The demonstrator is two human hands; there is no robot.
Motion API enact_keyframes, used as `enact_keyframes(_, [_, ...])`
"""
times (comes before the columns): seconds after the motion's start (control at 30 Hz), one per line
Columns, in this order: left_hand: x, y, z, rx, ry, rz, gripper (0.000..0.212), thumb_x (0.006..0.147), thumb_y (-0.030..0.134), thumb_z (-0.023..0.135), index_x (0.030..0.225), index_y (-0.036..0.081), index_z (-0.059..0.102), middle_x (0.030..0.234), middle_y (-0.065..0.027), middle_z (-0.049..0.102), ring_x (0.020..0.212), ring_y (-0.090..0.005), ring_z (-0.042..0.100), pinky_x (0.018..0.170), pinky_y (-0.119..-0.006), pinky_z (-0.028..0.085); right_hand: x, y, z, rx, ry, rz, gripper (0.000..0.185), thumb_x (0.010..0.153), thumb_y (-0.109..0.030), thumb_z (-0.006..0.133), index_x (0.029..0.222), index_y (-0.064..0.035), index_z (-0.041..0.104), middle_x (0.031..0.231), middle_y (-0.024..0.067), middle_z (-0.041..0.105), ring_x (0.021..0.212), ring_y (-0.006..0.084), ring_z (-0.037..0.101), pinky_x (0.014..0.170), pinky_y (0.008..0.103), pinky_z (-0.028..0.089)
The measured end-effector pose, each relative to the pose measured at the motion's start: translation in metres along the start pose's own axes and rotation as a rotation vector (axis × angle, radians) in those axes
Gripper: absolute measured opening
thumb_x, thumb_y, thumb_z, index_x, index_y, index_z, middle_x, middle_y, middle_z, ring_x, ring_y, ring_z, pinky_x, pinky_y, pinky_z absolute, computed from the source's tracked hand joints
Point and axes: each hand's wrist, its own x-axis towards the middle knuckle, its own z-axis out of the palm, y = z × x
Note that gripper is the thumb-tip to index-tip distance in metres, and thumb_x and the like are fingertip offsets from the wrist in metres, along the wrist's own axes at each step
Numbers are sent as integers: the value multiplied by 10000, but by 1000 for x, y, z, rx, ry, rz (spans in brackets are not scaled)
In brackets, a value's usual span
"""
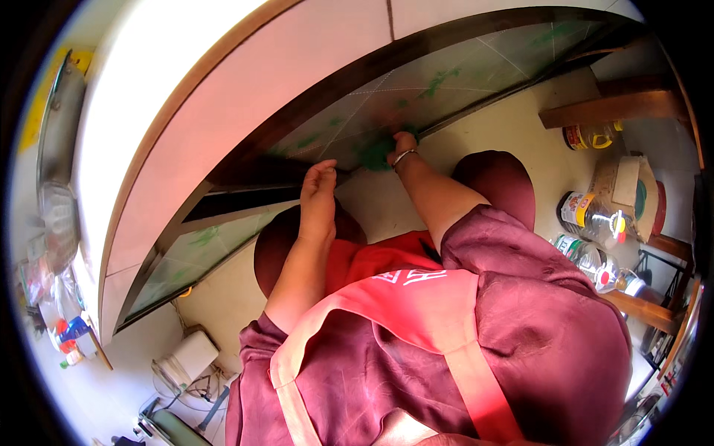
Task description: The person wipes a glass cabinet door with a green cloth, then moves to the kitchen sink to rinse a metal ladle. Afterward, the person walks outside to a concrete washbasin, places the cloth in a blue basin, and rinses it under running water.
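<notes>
My right hand [403,146], with a bracelet at the wrist, is low against a glass cabinet door [413,95] with green markings. A bunched green cloth [378,155] shows on both sides of this hand, pressed near the door's lower edge. The fingers on it are partly hidden. To the left, my left hand [319,192] is raised with loosely bent fingers, and I see nothing in it. It is close to the dark cabinet opening [251,198] between that door and another glass door panel [206,237].
Above the doors curves the tiled counter edge [251,72]. At right are a wooden shelf frame [613,108], oil bottles [580,212] and a cardboard box [622,184]. A white box with cables [192,357] sits on the floor [223,306] at lower left.
</notes>
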Motion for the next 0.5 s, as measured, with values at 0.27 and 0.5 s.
enact_keyframes(0.27, [0, 9, 8, -63, 19, 85, 179, 920, 182, 502, 1022, 68, 594, 895, 32, 526, 824, -74, 439, 778, -214, 357, -74, 6, 35, 15, -106, -48, 383, 731, -88, 526, 1097, 2, 461, 1314, 163, 364, 1096, 305, 403, 1007, 477, 293])
enact_keyframes(0.5, [1, 4, -2, -150, 85, 197, 240, 952, 252, 438, 996, 67, 584, 975, -16, 586, 944, -110, 509, 820, -261, 384, -260, -29, 83, 98, -816, 31, 177, 754, -84, 505, 899, 13, 474, 940, 148, 530, 862, 308, 527, 863, 426, 445])
